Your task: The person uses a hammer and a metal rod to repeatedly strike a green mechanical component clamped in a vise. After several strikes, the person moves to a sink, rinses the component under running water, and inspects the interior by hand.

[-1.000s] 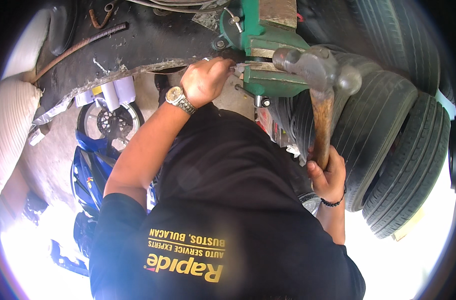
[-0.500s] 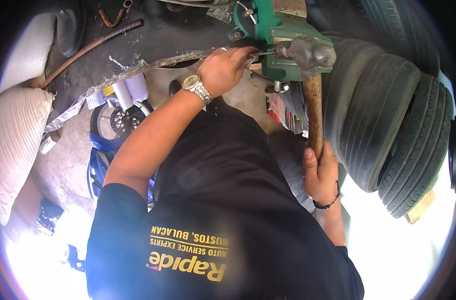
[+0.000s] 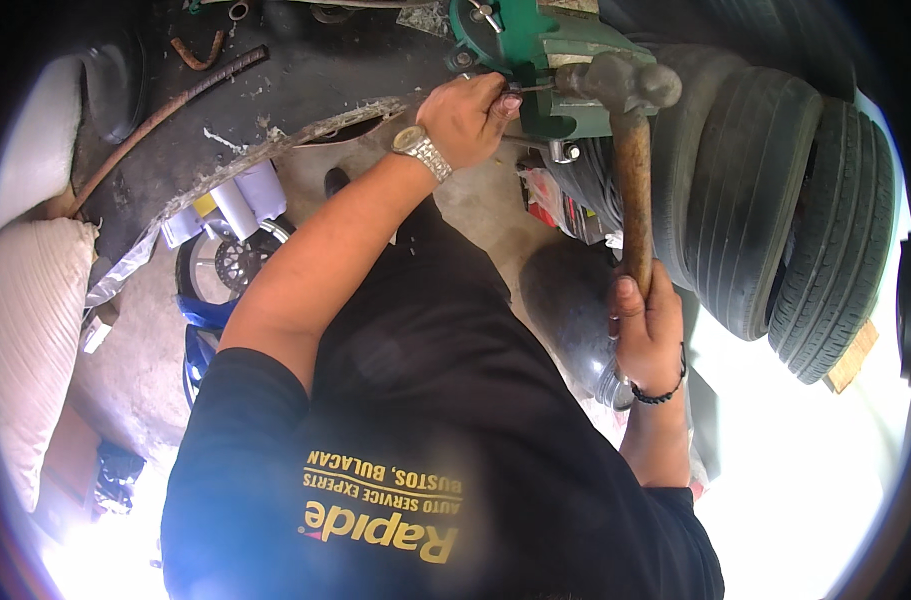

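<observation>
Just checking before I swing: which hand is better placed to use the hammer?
Probably your right hand: it grips the hammer, whose head is near the green vise. Your left hand seems occupied, pinching a thin piece.

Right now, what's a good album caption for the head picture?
Right hand holds a hammer, left hand beside a green vise.

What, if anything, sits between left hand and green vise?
Nothing visible but the thin metal piece held in the left hand, reaching toward the green vise. The hammer head hides part of the vise.
</observation>
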A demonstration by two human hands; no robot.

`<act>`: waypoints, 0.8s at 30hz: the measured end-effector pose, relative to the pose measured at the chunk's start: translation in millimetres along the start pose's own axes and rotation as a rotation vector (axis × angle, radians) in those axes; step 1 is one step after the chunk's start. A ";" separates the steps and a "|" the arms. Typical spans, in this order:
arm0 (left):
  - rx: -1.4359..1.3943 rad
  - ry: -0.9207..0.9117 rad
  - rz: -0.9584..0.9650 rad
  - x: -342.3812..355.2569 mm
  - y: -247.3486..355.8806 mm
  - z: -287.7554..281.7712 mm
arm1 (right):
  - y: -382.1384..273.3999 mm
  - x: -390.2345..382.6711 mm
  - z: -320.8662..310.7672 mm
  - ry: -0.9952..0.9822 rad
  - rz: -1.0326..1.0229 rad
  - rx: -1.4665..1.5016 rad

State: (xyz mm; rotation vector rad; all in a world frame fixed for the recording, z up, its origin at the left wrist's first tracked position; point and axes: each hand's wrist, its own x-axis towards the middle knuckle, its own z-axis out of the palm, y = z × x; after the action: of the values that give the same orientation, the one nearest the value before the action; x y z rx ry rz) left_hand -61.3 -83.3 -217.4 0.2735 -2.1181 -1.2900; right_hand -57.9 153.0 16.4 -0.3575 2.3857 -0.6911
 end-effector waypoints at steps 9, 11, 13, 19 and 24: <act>-0.131 -0.078 -0.022 6.3 -1.1 -6.1 | -2.5 -22.0 5.3 0.123 -0.117 0.169; -0.091 -0.088 -0.036 7.1 0.0 -8.4 | -6.7 -19.9 10.0 0.139 -0.100 0.096; -0.071 -0.104 -0.049 7.4 0.7 -11.2 | -12.7 -15.4 9.7 0.130 -0.081 -0.021; -0.057 -0.144 -0.055 7.6 0.7 -15.9 | -33.1 -11.9 -9.8 0.138 0.120 -0.124; -0.030 -0.157 -0.086 7.7 0.3 -14.3 | -41.6 -6.4 -1.5 0.196 -0.214 -0.240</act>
State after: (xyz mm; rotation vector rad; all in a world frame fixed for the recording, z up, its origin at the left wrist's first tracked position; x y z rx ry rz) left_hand -58.5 -97.1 -209.5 0.2606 -2.2371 -1.4337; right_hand -50.5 121.8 43.8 -0.6831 2.6511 -0.5549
